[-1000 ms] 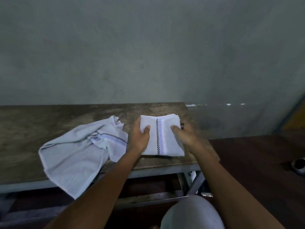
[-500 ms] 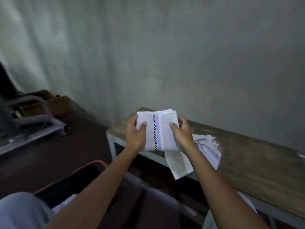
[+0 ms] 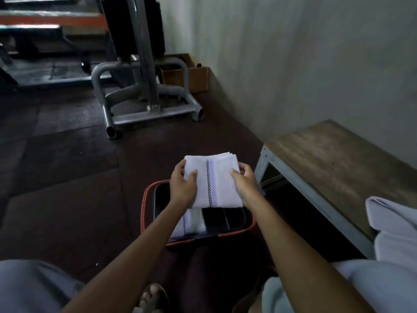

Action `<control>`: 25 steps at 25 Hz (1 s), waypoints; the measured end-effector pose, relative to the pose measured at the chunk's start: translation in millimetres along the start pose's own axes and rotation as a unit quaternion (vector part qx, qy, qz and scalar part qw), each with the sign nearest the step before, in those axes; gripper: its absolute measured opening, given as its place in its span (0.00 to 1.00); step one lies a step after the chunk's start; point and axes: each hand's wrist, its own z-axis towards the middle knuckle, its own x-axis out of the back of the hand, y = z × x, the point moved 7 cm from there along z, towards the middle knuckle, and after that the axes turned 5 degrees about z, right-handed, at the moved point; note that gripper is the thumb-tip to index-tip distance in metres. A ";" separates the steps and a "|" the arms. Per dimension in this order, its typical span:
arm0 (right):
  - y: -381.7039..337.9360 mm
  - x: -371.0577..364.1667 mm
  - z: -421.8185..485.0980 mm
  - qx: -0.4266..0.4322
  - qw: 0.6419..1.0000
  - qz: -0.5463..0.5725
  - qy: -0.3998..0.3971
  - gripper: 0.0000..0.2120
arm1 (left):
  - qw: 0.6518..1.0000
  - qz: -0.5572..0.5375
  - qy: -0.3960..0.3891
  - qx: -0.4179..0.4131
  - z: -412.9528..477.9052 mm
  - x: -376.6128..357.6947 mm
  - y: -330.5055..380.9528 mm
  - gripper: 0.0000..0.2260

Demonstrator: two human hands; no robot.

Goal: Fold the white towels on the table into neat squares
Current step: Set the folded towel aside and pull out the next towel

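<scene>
Swinging round from the table (image 3: 327, 159), the person now has the folded towel (image 3: 212, 180) hanging in the air right over the far half of the black, orange-rimmed basket (image 3: 144, 204) on the floor. The left hand (image 3: 182, 186) pinches its left edge and the right hand (image 3: 244, 181) its right edge, thumbs on top, fingers tucked beneath. The towel's checked stripe runs straight away from the body, so its long axis lines up with the basket's near-to-far run. Below, another folded towel (image 3: 191, 223) already lies in the basket's left side, under the left forearm; the dark space beside it sits nearer the right hand, which looks like the drop spot. Half a second ago this same towel was held over the table's end with the basket off to the lower left; a second ago it was at the tabletop. One loose towel (image 3: 392, 222) waits on the table, unfolded.
</scene>
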 end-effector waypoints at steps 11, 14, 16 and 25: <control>257.0 -140.7 111.3 -0.204 0.976 -0.028 -0.069 0.16 | 0.968 0.160 -0.010 0.192 83.5 -8.7 -279.1 0.23; 289.2 -150.9 113.8 -0.227 0.970 -0.044 -0.072 0.17 | 0.961 0.200 -0.012 0.193 77.9 -13.6 -298.8 0.23; 295.1 -151.2 114.7 -0.219 0.970 -0.070 -0.082 0.19 | 0.957 0.226 -0.013 0.181 77.6 -18.2 -299.2 0.24; 244.2 -162.1 120.9 0.178 0.871 -0.442 -0.119 0.26 | 0.948 0.316 -0.023 0.044 74.6 -22.9 -284.3 0.22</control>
